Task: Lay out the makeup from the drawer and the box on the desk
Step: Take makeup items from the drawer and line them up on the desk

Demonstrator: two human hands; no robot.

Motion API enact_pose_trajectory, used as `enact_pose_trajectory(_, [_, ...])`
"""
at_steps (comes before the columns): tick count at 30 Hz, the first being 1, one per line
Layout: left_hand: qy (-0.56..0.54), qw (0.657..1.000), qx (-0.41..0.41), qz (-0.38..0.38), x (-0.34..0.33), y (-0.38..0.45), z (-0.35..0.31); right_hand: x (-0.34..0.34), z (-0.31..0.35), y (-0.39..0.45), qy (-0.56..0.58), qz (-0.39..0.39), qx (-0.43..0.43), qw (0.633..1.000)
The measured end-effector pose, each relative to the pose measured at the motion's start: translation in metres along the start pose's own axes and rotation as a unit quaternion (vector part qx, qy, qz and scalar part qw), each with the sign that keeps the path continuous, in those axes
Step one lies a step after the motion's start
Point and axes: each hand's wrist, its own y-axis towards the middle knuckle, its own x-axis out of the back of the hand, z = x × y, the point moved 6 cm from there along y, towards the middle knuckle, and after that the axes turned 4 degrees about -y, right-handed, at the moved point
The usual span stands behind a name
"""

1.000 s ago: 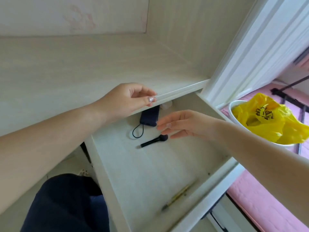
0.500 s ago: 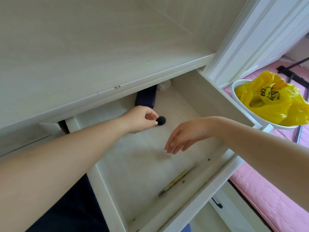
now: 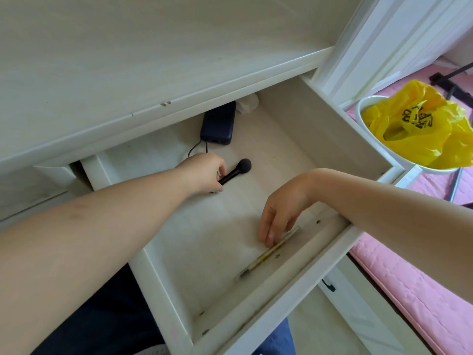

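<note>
The white drawer [image 3: 302, 272] stands pulled out under the pale desk top [image 3: 128, 60]. My left hand [image 3: 204, 172] grips the handle of a black makeup brush [image 3: 236, 171] lying on the drawer floor, its round head pointing up right. My right hand [image 3: 279, 216] reaches down with its fingertips touching a thin yellow pencil [image 3: 268, 253] that lies along the drawer's front wall. Whether the fingers pinch the pencil is hidden.
A dark blue case with a black cord [image 3: 218, 123] lies at the drawer's back, beside a small white thing [image 3: 247, 103]. A white bin with a yellow bag [image 3: 419, 131] stands to the right, above a pink mat [image 3: 422, 290].
My left hand went from the desk edge into the drawer and took hold of the brush. My right hand dropped from near the brush to the yellow pencil at the front.
</note>
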Motion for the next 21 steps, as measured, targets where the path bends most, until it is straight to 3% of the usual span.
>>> enact_pose_trajectory(15, [-0.100, 0.993, 0.024, 0.060, 0.001, -0.003, 0.000, -0.005, -0.004, 0.008, -0.066, 0.006, -0.011, 0.998])
enact_pose_trajectory(21, [-0.268, 0.963, 0.003, 0.039, 0.011, -0.017, -0.012, 0.010, 0.007, -0.022, -0.032, -0.090, 0.044, 0.994])
